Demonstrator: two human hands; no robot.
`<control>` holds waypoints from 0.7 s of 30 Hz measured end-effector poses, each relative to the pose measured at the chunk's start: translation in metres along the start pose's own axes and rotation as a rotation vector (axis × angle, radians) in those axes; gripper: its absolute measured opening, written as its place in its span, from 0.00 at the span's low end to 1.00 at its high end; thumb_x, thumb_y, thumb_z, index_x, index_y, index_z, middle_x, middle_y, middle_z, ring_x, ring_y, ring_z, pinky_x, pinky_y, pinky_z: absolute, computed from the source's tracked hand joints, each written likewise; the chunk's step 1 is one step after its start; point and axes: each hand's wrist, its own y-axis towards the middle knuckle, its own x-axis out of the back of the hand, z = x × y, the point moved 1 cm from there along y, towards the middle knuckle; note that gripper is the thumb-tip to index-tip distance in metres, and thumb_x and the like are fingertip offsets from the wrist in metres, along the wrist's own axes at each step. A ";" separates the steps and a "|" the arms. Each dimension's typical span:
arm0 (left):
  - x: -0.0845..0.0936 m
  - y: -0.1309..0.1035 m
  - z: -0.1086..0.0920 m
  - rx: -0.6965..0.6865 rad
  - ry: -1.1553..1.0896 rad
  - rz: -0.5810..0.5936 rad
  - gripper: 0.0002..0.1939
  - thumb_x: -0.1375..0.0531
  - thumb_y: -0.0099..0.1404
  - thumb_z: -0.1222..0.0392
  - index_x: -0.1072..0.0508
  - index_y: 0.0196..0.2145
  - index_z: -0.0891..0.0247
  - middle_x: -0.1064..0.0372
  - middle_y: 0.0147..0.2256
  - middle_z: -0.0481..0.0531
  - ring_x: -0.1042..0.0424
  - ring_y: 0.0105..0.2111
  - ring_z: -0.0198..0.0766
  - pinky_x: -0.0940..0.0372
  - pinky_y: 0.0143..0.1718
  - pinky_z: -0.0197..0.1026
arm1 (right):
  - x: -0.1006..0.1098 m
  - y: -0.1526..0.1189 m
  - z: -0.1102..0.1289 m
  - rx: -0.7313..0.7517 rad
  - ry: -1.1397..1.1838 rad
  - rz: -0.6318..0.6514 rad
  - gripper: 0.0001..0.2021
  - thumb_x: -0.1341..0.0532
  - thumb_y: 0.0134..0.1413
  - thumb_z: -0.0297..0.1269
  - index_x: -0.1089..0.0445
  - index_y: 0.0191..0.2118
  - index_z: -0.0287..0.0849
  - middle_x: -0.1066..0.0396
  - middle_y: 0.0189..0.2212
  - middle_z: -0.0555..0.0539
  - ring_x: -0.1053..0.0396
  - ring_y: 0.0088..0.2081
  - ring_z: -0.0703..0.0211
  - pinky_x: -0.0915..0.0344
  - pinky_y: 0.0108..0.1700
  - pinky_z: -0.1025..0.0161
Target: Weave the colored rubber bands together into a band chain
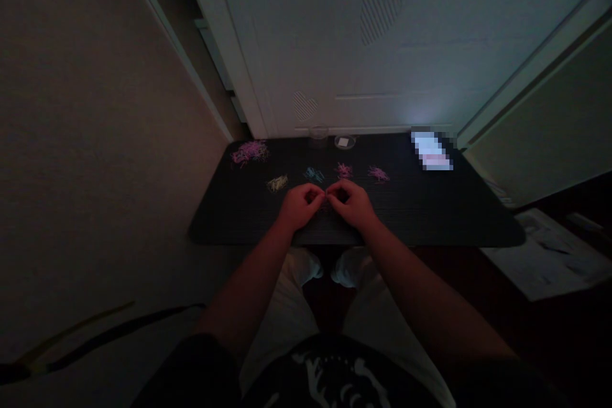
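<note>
My left hand (pixel 303 203) and my right hand (pixel 352 202) meet over the dark table, fingertips almost touching. Both are closed in a pinch. Whatever lies between the fingertips is too small and dim to name. Just beyond them are small heaps of thin, short pieces: a pale yellow heap (pixel 277 183), a blue heap (pixel 314 174), a pink heap (pixel 343 170) and a magenta heap (pixel 378 173). Under the hands, a few reddish pieces show faintly. A larger mixed heap (pixel 250 152), mostly pink and purple, sits at the far left.
A clear round container (pixel 318 136) and a round lid with a white label (pixel 344 141) stand at the table's back edge. A lit, blurred screen (pixel 433 150) lies back right. The black table (pixel 430 210) touches a pale panel (pixel 306 38). Papers (pixel 549 255) lie low right.
</note>
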 end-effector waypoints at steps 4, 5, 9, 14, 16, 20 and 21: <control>0.000 0.000 0.000 0.009 -0.003 -0.003 0.09 0.42 0.59 0.56 0.27 0.32 0.64 0.28 0.28 0.49 0.31 0.27 0.33 0.37 0.29 0.35 | -0.001 -0.001 -0.001 -0.009 0.025 0.012 0.06 0.40 0.45 0.34 0.31 0.33 0.41 0.32 0.27 0.49 0.34 0.29 0.61 0.37 0.32 0.63; 0.000 0.000 -0.001 0.009 -0.003 -0.003 0.09 0.42 0.59 0.56 0.27 0.32 0.64 0.28 0.28 0.49 0.31 0.27 0.33 0.37 0.28 0.35 | -0.001 -0.001 -0.001 -0.015 0.023 0.009 0.07 0.40 0.45 0.34 0.31 0.33 0.41 0.32 0.27 0.49 0.34 0.29 0.61 0.37 0.32 0.63; 0.001 0.000 -0.002 0.013 -0.006 0.001 0.10 0.43 0.59 0.55 0.27 0.32 0.65 0.28 0.28 0.49 0.32 0.27 0.33 0.37 0.28 0.35 | 0.000 0.000 -0.001 -0.041 0.003 -0.014 0.05 0.40 0.46 0.34 0.31 0.32 0.41 0.32 0.27 0.49 0.35 0.28 0.62 0.38 0.31 0.64; 0.000 0.000 -0.002 0.016 0.002 -0.004 0.09 0.42 0.59 0.56 0.27 0.31 0.64 0.28 0.28 0.49 0.32 0.27 0.33 0.37 0.27 0.34 | 0.000 0.001 0.000 -0.045 -0.030 -0.013 0.04 0.41 0.47 0.34 0.31 0.30 0.41 0.32 0.26 0.49 0.36 0.28 0.62 0.39 0.30 0.65; 0.000 0.000 -0.001 0.016 0.004 -0.004 0.09 0.42 0.59 0.56 0.27 0.31 0.64 0.28 0.28 0.49 0.32 0.27 0.33 0.37 0.27 0.34 | 0.001 0.001 0.001 -0.032 -0.046 -0.012 0.04 0.41 0.48 0.34 0.31 0.29 0.41 0.33 0.25 0.49 0.36 0.28 0.62 0.40 0.30 0.65; 0.000 0.000 -0.002 0.012 0.002 0.005 0.09 0.42 0.58 0.56 0.28 0.31 0.65 0.28 0.28 0.49 0.32 0.27 0.33 0.37 0.27 0.34 | 0.001 0.001 0.001 0.001 -0.050 -0.006 0.04 0.42 0.49 0.33 0.30 0.28 0.41 0.33 0.25 0.49 0.36 0.29 0.62 0.40 0.32 0.64; 0.001 0.000 -0.002 0.010 0.001 0.004 0.09 0.42 0.58 0.56 0.28 0.31 0.65 0.28 0.28 0.49 0.32 0.26 0.33 0.37 0.27 0.34 | 0.002 0.001 0.001 0.006 -0.051 -0.006 0.04 0.42 0.49 0.33 0.30 0.28 0.41 0.33 0.25 0.49 0.36 0.29 0.62 0.40 0.32 0.64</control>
